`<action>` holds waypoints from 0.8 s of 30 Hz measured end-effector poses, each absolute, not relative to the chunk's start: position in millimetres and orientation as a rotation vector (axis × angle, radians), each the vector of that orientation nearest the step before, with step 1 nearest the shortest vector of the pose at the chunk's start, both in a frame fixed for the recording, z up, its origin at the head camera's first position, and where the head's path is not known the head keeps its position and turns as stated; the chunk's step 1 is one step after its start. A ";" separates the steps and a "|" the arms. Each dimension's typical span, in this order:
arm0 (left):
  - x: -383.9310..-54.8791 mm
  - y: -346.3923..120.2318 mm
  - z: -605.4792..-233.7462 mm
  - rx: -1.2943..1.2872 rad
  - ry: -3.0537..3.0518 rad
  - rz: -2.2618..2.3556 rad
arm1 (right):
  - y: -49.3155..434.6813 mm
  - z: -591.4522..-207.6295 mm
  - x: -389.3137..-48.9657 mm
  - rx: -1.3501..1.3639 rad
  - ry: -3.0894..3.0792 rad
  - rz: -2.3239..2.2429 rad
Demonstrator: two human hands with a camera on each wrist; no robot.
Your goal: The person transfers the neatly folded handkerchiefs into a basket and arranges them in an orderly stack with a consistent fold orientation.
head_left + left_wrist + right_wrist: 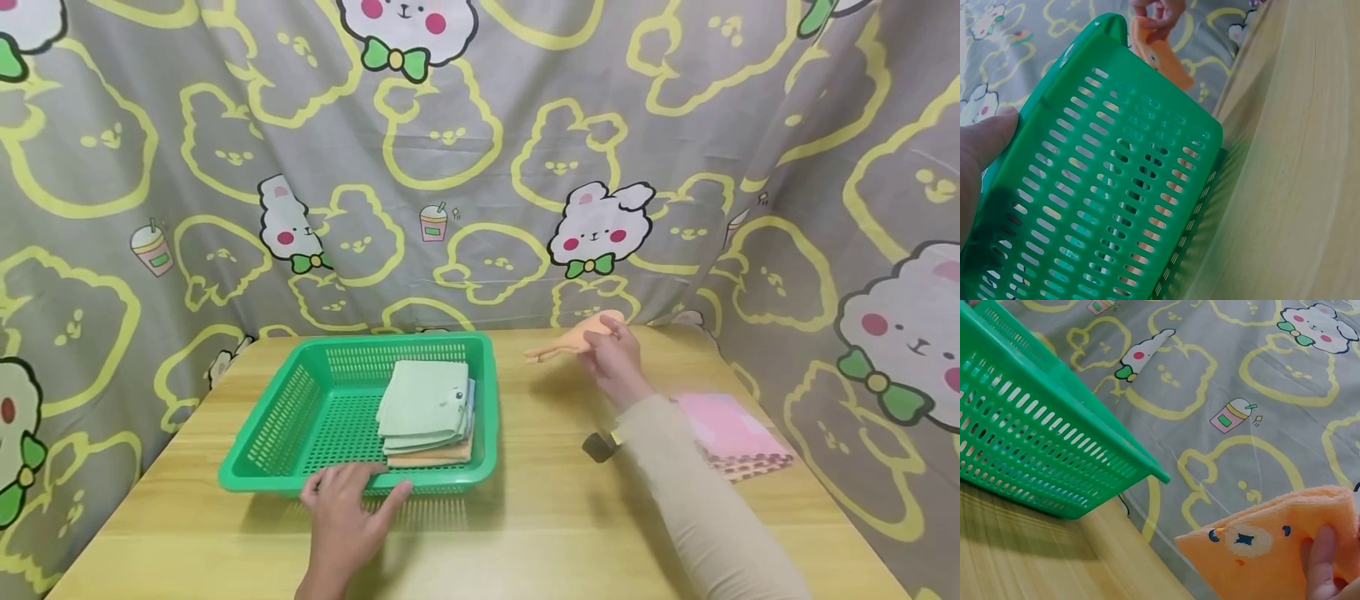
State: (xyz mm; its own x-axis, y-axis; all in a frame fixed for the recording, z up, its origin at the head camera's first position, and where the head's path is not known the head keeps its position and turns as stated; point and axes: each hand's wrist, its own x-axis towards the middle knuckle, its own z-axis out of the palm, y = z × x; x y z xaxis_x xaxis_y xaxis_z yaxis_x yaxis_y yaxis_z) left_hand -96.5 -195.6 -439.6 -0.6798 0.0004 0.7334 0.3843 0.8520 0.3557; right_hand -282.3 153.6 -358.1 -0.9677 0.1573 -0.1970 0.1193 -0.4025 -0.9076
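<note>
My right hand (617, 360) pinches a folded orange towel (581, 335) above the back right of the table. An embroidered animal face shows on the towel (1247, 550) in the right wrist view. My left hand (347, 504) grips the front rim of a green plastic basket (262, 425), with the thumb (999, 134) over the edge in the left wrist view. Inside the basket, at its right side, folded pale green towels (426, 400) lie stacked over an orange one (431, 456), with a bluish edge beside them.
A pink folded cloth (731, 429) with a brown-patterned edge lies at the right of the table, partly behind my right forearm. A small dark object (597, 447) shows near that sleeve. A patterned grey curtain (510, 150) hangs around the wooden table (540, 517).
</note>
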 end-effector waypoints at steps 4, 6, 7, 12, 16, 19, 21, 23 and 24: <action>-96.5 -195.4 -440.5 -0.289 -2.240 -0.644 | 151.9 -353.9 -283.0 -0.381 -1.699 2.576; -96.8 -195.3 -440.4 -0.296 -2.239 -0.645 | 150.2 -351.6 -283.5 -0.380 -1.696 2.579; -97.0 -195.4 -440.3 -0.297 -2.239 -0.642 | 149.1 -350.5 -283.7 -0.382 -1.686 2.587; -97.7 -196.6 -439.4 -0.302 -2.217 -0.631 | 143.2 -346.3 -285.3 -0.359 -1.634 2.640; -99.1 -196.9 -439.1 -0.312 -2.200 -0.624 | 141.1 -343.6 -286.2 -0.343 -1.620 2.656; -99.9 -196.0 -439.7 -0.320 -2.199 -0.625 | 140.7 -342.0 -286.6 -0.344 -1.618 2.658; -99.8 -195.4 -440.1 -0.321 -2.206 -0.627 | 139.6 -341.2 -286.8 -0.345 -1.609 2.660; -98.7 -195.2 -440.4 -0.319 -2.217 -0.625 | 137.1 -341.0 -287.1 -0.346 -1.602 2.663; -97.7 -195.5 -440.6 -0.314 -2.219 -0.622 | 134.9 -341.0 -287.2 -0.347 -1.600 2.665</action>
